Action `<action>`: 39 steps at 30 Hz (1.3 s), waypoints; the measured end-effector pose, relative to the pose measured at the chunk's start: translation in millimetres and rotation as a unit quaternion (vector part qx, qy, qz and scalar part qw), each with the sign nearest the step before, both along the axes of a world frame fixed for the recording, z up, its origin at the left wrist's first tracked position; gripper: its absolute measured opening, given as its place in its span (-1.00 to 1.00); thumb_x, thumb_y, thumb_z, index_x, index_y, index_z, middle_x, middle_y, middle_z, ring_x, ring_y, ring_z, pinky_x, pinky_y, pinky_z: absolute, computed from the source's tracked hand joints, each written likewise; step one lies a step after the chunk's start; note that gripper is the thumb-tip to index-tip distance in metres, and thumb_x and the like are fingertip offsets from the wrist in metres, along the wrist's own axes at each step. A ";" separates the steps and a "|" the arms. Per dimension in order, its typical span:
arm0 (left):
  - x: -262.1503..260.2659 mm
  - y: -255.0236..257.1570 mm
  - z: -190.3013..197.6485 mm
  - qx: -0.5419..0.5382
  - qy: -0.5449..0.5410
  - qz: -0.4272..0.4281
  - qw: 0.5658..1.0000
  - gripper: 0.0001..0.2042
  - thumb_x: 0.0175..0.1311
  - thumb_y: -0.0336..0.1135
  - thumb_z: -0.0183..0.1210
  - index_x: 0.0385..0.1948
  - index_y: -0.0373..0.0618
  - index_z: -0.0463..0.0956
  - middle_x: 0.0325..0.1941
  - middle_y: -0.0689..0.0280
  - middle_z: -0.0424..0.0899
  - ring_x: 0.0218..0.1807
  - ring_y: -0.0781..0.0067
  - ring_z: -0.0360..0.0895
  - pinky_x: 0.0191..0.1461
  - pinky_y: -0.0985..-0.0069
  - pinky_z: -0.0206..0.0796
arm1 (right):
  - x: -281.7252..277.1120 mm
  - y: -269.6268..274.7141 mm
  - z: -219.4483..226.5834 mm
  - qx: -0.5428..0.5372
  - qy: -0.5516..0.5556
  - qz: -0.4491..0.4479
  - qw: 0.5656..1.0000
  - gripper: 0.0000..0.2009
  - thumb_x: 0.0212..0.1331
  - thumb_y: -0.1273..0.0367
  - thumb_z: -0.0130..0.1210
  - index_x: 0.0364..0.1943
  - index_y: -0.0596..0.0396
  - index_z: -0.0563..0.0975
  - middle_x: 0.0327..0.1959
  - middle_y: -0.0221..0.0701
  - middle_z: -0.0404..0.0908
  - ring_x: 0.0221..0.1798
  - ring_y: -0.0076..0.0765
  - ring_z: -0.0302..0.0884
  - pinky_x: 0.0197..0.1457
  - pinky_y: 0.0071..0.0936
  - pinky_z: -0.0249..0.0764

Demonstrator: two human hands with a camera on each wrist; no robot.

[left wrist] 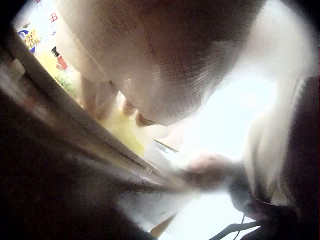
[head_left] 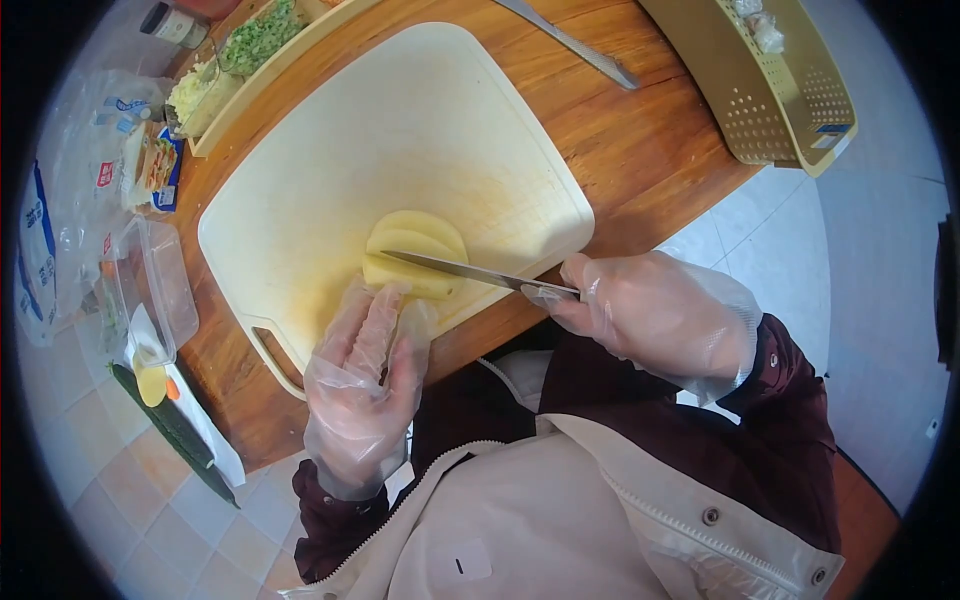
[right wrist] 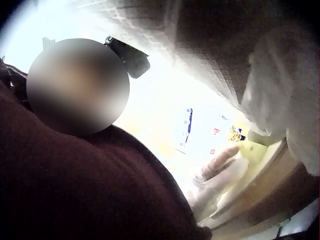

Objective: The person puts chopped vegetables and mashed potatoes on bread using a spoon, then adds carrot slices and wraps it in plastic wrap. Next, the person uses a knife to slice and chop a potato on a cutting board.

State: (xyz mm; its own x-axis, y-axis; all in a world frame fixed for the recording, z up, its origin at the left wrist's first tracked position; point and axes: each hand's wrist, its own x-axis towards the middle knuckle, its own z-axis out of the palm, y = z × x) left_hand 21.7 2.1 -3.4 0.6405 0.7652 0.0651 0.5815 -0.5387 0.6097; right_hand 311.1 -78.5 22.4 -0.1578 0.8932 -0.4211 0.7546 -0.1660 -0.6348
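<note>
A peeled, pale yellow potato (head_left: 415, 250), cut into thick slices that lie close together, sits near the front edge of a white cutting board (head_left: 350, 130). My right hand (head_left: 665, 315), in a clear plastic glove, grips a kitchen knife (head_left: 460, 268) by its handle. The blade lies across the potato from the right, its tip near the potato's left side. From the near side, my gloved left hand (head_left: 365, 390) touches the potato with extended fingertips. In the right wrist view, the fingers (right wrist: 220, 162) of that hand reach to the potato (right wrist: 254, 150).
A perforated gold basket (head_left: 740, 90) and a metal utensil (head_left: 575, 45) stand beyond the board. To the left are a tray of chopped vegetables (head_left: 262, 42), a spice jar (head_left: 172, 25), plastic packaging (head_left: 85, 190), a clear container (head_left: 165, 280) and a cucumber (head_left: 170, 425).
</note>
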 end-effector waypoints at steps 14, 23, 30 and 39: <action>-3.9 -1.7 -6.1 0.008 -0.005 0.001 1.000 -0.53 0.27 -0.55 0.22 0.27 -0.25 0.59 0.18 -0.07 0.69 -0.10 0.11 0.77 -0.01 0.32 0.62 | -10.5 8.5 28.2 -0.015 0.013 0.009 1.000 -0.68 0.52 0.20 0.08 -0.17 0.25 0.46 -0.49 -0.01 0.60 -0.39 0.26 0.62 -0.31 0.07 0.57; 0.1 0.5 -3.9 0.046 -0.013 -0.010 0.999 -0.43 0.12 -0.63 0.30 0.28 -0.15 0.61 0.13 -0.04 0.68 0.02 -0.12 0.70 0.11 0.19 0.57 | -27.8 9.3 14.0 0.162 -0.051 0.071 0.983 -0.75 0.47 0.29 0.13 -0.25 0.23 0.44 -0.62 -0.24 0.50 -0.57 0.03 0.62 -0.57 -0.14 0.52; -2.4 -0.4 -7.0 0.029 -0.015 -0.010 0.999 -0.42 0.12 -0.63 0.30 0.29 -0.14 0.60 0.13 -0.02 0.68 -0.03 -0.09 0.69 0.06 0.20 0.56 | -29.9 11.5 15.2 0.148 -0.070 0.097 0.982 -0.71 0.48 0.27 0.12 -0.30 0.25 0.44 -0.66 -0.23 0.49 -0.62 0.00 0.61 -0.61 -0.16 0.51; -4.3 -1.4 -5.8 0.000 0.005 -0.001 1.000 -0.44 0.13 -0.60 0.33 0.27 -0.15 0.62 0.17 -0.04 0.66 -0.01 -0.11 0.69 0.08 0.16 0.56 | -31.6 13.0 17.8 0.134 -0.073 0.100 0.983 -0.71 0.47 0.28 0.12 -0.29 0.25 0.43 -0.64 -0.22 0.52 -0.59 -0.02 0.64 -0.60 -0.17 0.52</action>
